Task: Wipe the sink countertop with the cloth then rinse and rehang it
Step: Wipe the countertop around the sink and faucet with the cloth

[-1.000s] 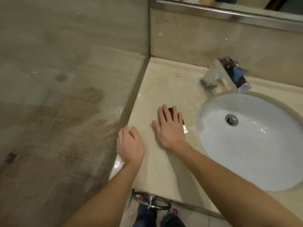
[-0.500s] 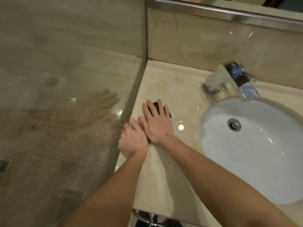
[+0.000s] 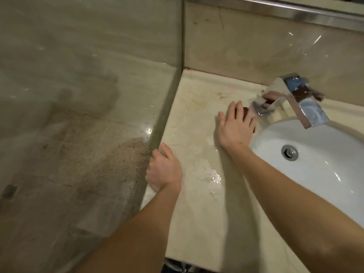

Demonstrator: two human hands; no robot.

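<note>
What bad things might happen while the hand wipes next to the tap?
The right hand presses the dark cloth flat right beside the faucet, so knuckles might bump its sharp metal corner. Puddles on the countertop may let the left hand, braced at the edge, slip.

Just the one head cam here, sitting high and close, tilted steeply down at the countertop point(image 3: 197, 203) with both forearms reaching in from the near edge. It faces the far wall, so the faucet point(image 3: 295, 99) and sink point(image 3: 325, 174) land on the right and the glass panel point(image 3: 78, 115) fills the left. No second view to overlap with.
</note>
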